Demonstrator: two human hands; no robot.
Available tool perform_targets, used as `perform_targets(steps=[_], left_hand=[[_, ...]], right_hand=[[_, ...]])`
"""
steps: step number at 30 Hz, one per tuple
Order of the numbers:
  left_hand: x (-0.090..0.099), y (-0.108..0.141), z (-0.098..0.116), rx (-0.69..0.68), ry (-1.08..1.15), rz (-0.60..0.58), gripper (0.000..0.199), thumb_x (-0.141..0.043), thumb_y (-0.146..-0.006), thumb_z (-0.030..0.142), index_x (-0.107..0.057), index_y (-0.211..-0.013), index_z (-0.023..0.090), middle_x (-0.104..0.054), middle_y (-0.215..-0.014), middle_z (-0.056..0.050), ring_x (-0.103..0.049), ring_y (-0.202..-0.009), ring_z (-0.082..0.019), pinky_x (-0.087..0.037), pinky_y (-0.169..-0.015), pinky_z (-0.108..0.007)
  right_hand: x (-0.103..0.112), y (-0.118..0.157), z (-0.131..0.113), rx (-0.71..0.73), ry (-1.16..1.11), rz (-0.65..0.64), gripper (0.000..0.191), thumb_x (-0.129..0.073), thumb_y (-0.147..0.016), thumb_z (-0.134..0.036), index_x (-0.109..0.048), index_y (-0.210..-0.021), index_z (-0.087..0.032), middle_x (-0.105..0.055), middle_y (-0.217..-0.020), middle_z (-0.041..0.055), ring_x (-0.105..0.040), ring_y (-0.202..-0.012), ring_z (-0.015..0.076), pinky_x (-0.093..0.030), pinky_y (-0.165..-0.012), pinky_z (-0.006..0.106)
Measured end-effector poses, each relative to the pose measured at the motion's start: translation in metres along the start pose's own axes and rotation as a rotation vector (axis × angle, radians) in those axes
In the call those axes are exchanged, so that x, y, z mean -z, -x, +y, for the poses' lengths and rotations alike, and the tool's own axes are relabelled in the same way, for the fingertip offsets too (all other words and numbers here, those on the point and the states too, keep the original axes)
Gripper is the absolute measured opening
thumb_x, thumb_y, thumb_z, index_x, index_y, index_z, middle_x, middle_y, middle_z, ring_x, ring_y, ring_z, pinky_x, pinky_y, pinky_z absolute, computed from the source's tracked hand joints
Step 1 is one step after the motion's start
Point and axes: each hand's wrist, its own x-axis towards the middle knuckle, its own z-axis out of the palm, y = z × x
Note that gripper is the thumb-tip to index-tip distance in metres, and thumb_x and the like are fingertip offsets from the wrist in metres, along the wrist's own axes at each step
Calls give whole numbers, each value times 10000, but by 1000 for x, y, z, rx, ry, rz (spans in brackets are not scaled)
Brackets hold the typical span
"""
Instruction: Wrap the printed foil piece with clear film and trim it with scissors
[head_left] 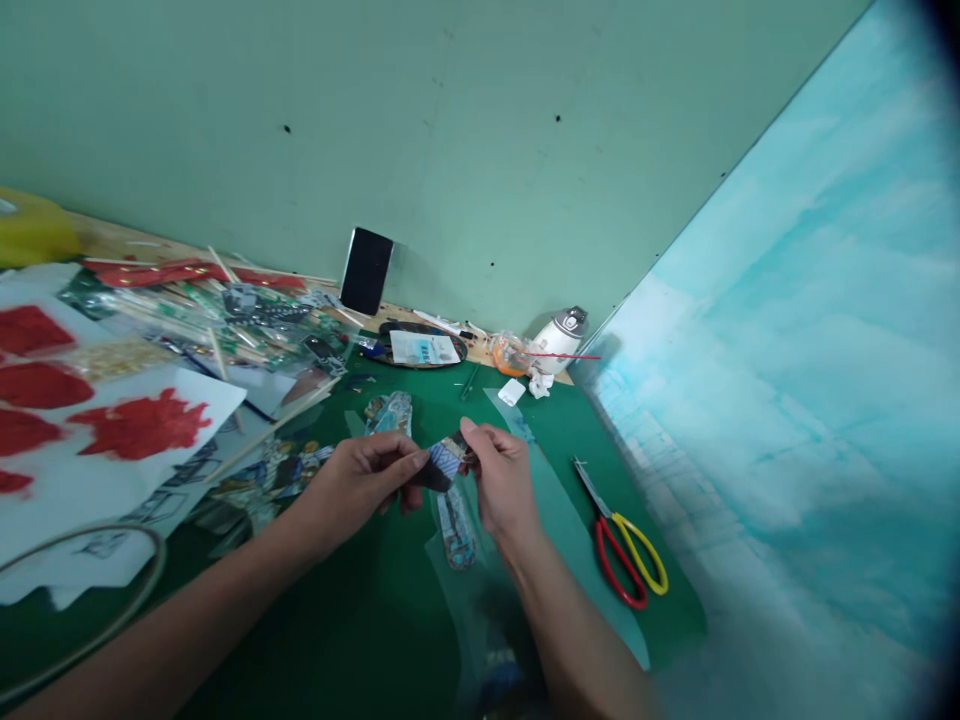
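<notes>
Between my two hands is a small dark flat piece (445, 459) with a pale blue patterned patch, perhaps a printed cutout. My left hand (379, 470) pinches its left end between thumb and fingers. At its upper right edge, my right hand (496, 462) grips it with thumb and fingertips. Below the hands, a long patterned strip with rounded ends (456, 530) lies on a translucent sheet (555, 520) over the green mat (315, 610). Another patterned cutout (390, 412) rests just behind my left hand, partly covered by it.
Scissors (619, 550) with red and yellow handles lie at the right. White sheets with red painted shapes (142, 425) and a heap of sticks and plastic bags (225, 310) fill the left. A phone (366, 270) leans on the wall; a white container (559, 340) stands at the back.
</notes>
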Motion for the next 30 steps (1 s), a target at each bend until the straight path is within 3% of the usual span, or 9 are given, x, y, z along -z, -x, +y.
perform_targets(steps=[6,11,17,21,26,30], left_hand=[[0,1,1,39,105,50,307,-697,-814,462,-647,-701,182,-676,-544,-4,-580,-483,-120,-353,-426,-183],[1,1,2,54,68,-7,304,-677,-828,470,-677,-763,174,-677,-556,-14,-585,-491,-129,-362,-432,-196],[0,-1,0,37,163,-81,344,-580,-881,461,-700,-798,150,-715,-706,-66,-629,-638,-178,-433,-522,-242],[-4,-2,-2,69,126,-7,270,-699,-803,421,-670,-749,158,-676,-617,-23,-586,-578,-153,-399,-509,-229],[-6,-4,-2,30,123,49,295,-709,-782,437,-640,-698,162,-657,-579,-3,-543,-530,-130,-380,-487,-222],[-6,-4,-3,11,96,102,320,-726,-753,463,-621,-698,166,-649,-551,5,-550,-499,-133,-381,-461,-225]], right_hand=[[-2,0,0,-67,-17,-24,509,-574,-866,-588,-576,-559,-181,-544,-539,-3,-450,-487,110,-372,-502,251],[-3,2,-1,-53,6,-86,367,-750,-752,-436,-574,-547,-187,-459,-512,-58,-379,-500,90,-299,-506,237],[-3,1,3,-88,6,-90,311,-767,-704,-374,-597,-526,-182,-466,-501,-58,-380,-508,91,-290,-515,248],[-3,2,7,-93,45,-123,358,-764,-715,-416,-562,-512,-201,-436,-492,-62,-366,-491,96,-278,-497,257],[-4,2,11,-141,31,-179,390,-691,-787,-509,-560,-564,-217,-477,-520,-46,-423,-488,114,-322,-495,268],[-7,4,13,-209,-16,-190,314,-824,-646,-418,-590,-683,-211,-544,-588,-55,-474,-512,109,-395,-523,257]])
